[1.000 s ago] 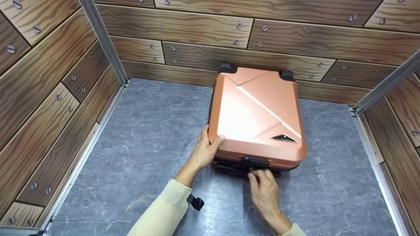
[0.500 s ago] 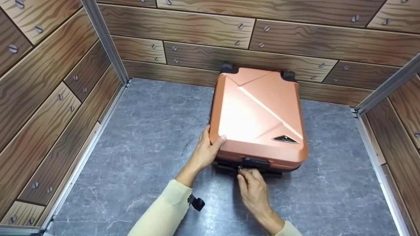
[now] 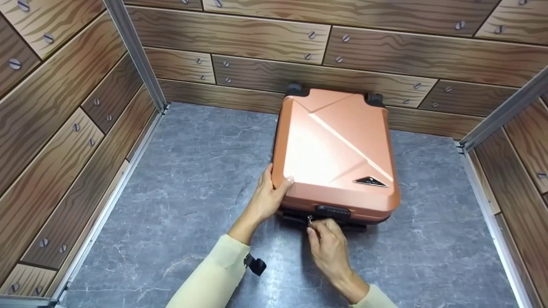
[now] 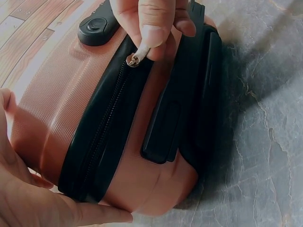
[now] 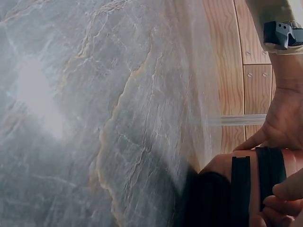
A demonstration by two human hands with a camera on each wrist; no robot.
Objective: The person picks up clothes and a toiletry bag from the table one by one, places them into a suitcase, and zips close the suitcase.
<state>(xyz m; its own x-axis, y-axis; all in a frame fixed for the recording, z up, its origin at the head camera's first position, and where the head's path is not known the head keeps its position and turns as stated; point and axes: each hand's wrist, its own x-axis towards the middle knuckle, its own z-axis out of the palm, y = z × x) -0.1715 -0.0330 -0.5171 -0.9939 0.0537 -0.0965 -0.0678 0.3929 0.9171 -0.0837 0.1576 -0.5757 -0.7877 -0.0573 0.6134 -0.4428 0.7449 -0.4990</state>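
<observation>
An orange hard-shell suitcase [image 3: 338, 141] lies flat on the floor, with wheels at its far end. My left hand [image 3: 265, 199] grips its near left corner, thumb on the top shell and fingers along the side. At the near end, my right hand [image 3: 332, 246] pinches a small metal zipper pull [image 4: 141, 52] between thumb and finger. In the left wrist view, the black zipper [image 4: 102, 127] runs from the pull down toward the left hand. Beside it are a black lock [image 4: 97, 30] and a black handle [image 4: 165, 118].
Grey marble-patterned floor [image 3: 192, 171] surrounds the suitcase. Wood-print walls [image 3: 265, 38] stand behind and on both sides, with metal posts [image 3: 137, 55] at the corners. The suitcase's wheels [image 3: 295, 90] are close to the back wall. A black wrist camera [image 3: 257, 265] is strapped to the left sleeve.
My right hand has moved left along the suitcase's near end with the zipper pull, from below the lock to left of it. The left hand and suitcase stay in place.
</observation>
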